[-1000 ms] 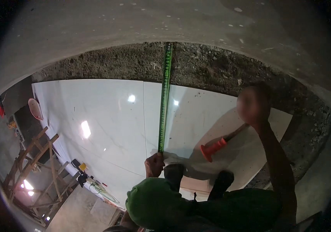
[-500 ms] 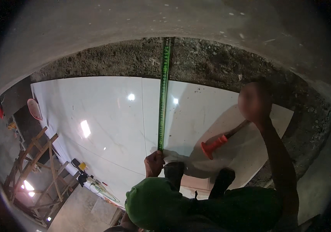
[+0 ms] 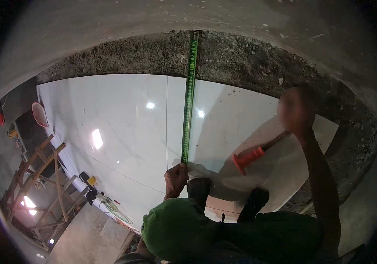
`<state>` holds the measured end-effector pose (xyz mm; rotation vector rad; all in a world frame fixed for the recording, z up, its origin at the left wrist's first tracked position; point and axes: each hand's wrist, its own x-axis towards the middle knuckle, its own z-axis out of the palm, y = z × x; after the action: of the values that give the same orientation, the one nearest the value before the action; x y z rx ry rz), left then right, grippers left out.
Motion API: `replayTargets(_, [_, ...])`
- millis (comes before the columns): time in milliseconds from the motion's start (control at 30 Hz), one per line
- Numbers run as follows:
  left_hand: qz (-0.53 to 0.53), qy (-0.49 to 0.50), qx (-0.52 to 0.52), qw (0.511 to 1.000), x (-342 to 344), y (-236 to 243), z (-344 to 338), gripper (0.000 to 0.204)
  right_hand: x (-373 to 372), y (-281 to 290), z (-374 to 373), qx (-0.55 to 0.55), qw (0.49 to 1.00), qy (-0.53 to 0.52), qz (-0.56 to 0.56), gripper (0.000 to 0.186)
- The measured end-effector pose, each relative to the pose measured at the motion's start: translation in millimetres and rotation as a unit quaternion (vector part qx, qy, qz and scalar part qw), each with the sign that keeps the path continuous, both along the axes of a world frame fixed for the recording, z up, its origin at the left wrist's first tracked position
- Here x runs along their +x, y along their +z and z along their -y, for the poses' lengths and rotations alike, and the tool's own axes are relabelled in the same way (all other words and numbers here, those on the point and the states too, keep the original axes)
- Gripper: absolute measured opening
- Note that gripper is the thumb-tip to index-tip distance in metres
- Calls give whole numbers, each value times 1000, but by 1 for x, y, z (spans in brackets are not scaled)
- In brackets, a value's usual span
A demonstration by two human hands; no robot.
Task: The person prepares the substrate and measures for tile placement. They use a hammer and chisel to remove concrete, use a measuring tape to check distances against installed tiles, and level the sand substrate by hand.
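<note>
My left hand (image 3: 176,179) is closed on the near end of a green tape measure (image 3: 190,94). Its blade runs straight away over white tiles (image 3: 122,114), close to the joint between two of them, and across rough bare ground to the wall. Out to the right, over the far tile edge, is my right hand (image 3: 297,110), smeared so its fingers cannot be made out. A chisel-like tool with an orange guard (image 3: 248,160) has its dark shaft reaching toward that hand; whether the hand touches it is unclear. My dark shoes and green-clothed legs (image 3: 263,233) are at the bottom.
A grey wall (image 3: 162,17) curves along the far side, with rough ground (image 3: 122,57) before it. Leftward stand a wooden frame (image 3: 34,185) and a pinkish basin (image 3: 39,114). Small tools and a pale green cord (image 3: 117,212) lie near the tiles' left edge.
The whole view has shifted, so the tiles, tape and wall sit slightly higher and further right. My left hand keeps its hold on the tape measure.
</note>
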<state>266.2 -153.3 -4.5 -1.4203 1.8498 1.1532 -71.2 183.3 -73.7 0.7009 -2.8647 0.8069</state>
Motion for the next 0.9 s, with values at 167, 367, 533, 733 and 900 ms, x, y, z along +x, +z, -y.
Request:
replayTargets(167, [-20,3,-19,1000,14,8,-1,48,-1,-1,0,-6,1000,0,-15,16])
replayTargets(367, [-70,-102,-196,973,3,33,2,42,3,3,3,-16,998,-32,42,11])
replayTargets(533, [-250,-164,-223,928,-97,2,12,39,1,2,2,-18,999,-18,21,10])
replayTargets(733, [-339,-232,-346,843,-182,-40,-12,30,3,4,10,-18,999,-27,15,9])
replayTargets(900, [-335,-221,-383,832,-192,-49,1,25,1,-4,0,13,1000,-10,1,14])
